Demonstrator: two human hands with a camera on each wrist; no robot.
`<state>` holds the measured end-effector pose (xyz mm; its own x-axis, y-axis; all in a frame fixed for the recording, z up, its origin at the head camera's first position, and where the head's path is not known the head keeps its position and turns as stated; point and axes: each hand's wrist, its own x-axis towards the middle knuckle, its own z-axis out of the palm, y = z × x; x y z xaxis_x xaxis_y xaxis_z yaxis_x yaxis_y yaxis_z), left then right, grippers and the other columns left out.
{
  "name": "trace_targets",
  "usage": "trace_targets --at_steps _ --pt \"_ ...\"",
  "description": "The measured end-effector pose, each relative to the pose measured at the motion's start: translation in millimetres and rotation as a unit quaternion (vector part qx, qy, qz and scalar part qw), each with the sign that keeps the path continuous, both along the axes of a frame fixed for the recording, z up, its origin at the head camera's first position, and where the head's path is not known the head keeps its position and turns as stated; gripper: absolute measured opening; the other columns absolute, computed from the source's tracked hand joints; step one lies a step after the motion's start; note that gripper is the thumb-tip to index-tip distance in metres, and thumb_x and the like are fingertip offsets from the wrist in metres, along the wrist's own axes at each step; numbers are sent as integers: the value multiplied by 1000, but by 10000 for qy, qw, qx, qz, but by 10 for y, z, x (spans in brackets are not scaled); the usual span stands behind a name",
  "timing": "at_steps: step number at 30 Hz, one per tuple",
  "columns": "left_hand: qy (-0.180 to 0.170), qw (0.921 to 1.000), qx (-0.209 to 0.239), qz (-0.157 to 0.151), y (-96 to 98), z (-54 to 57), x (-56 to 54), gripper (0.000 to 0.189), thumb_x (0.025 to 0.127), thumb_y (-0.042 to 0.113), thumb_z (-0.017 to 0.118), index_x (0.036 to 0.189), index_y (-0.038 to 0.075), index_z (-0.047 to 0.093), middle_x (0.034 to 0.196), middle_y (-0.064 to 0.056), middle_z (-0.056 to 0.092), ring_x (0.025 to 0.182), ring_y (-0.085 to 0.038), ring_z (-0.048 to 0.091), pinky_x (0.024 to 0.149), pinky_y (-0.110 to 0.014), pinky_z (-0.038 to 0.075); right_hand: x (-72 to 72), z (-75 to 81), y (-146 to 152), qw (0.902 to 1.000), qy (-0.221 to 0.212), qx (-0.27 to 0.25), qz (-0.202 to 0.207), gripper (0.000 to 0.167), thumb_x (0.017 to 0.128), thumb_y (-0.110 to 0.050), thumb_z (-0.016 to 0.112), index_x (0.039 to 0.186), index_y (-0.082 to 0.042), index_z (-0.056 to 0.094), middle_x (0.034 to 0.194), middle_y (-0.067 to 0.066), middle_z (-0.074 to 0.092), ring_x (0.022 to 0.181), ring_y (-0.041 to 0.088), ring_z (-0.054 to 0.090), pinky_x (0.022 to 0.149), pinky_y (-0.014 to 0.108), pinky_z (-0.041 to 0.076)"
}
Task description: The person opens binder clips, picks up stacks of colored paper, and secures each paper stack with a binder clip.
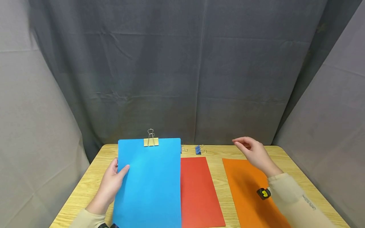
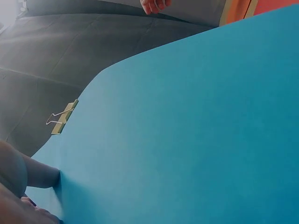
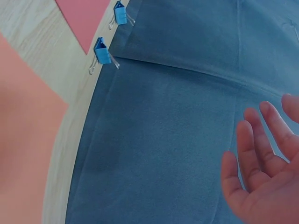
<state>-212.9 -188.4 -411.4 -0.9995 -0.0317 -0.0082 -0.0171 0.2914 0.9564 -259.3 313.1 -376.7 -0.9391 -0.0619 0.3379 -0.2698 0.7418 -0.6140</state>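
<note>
My left hand (image 1: 109, 183) grips the left edge of a stack of blue paper (image 1: 151, 186), thumb across the front. The stack is raised toward the camera, and a yellow binder clip (image 1: 151, 141) is clamped on its top edge, with its wire handles sticking up. In the left wrist view the clip (image 2: 64, 117) shows at the sheet's edge near my thumb (image 2: 42, 175). My right hand (image 1: 255, 155) hovers over the orange paper (image 1: 245, 183) with nothing in it. Its loosely bent fingers show in the right wrist view.
Red paper (image 1: 198, 190) lies on the wooden table (image 1: 218, 171), partly hidden behind the blue stack. Two blue binder clips stand near the table's back edge; the right one (image 1: 198, 149) shows fully, the other (image 3: 120, 13) is mostly covered in the head view. A grey curtain (image 1: 171, 69) hangs behind.
</note>
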Motion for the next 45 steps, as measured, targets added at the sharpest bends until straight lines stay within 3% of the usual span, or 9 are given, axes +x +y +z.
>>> trace_targets --at_steps 11,21,29,35,41,45 --pt "-194 9991 -346 170 -254 -128 -164 56 111 27 47 156 0 27 147 -31 50 124 -43 60 97 -55 54 46 -124 44 9998 -40 -41 -191 32 106 -33 59 127 -11 70 120 12 70 100 27 65 81 27 54" --pt "-369 9968 -663 248 -455 -285 -344 58 111 25 45 156 -4 23 155 -34 37 138 -53 43 111 -71 36 69 -164 61 9998 -6 -68 -207 34 106 -33 59 126 -8 70 119 14 71 100 27 65 82 31 55" --pt "-326 9937 -986 427 -616 -425 -456 53 111 22 44 152 -6 28 152 -36 38 134 -52 45 109 -70 37 71 -221 99 9997 68 -36 -248 32 106 -31 60 125 -8 70 118 12 71 100 26 66 81 26 54" --pt "-413 9919 -1148 345 -714 -495 -538 54 110 22 43 153 -7 27 154 -36 35 137 -52 41 112 -71 34 84 -254 135 9996 75 -56 -271 34 105 -32 60 126 -8 70 119 13 71 103 29 67 82 23 53" --pt "-415 9887 -1411 302 -787 -574 -634 51 110 22 43 150 -8 32 149 -36 40 129 -51 48 106 -71 39 90 -308 180 9993 157 -58 -347 34 106 -32 59 126 -7 70 117 13 72 101 29 67 80 20 53" --pt "-579 9854 -1585 228 -834 -623 -694 53 110 24 43 153 -6 29 152 -36 38 133 -54 45 107 -73 38 93 -350 204 9991 145 -58 -386 34 106 -33 59 127 -8 71 119 14 72 101 28 66 79 20 53"
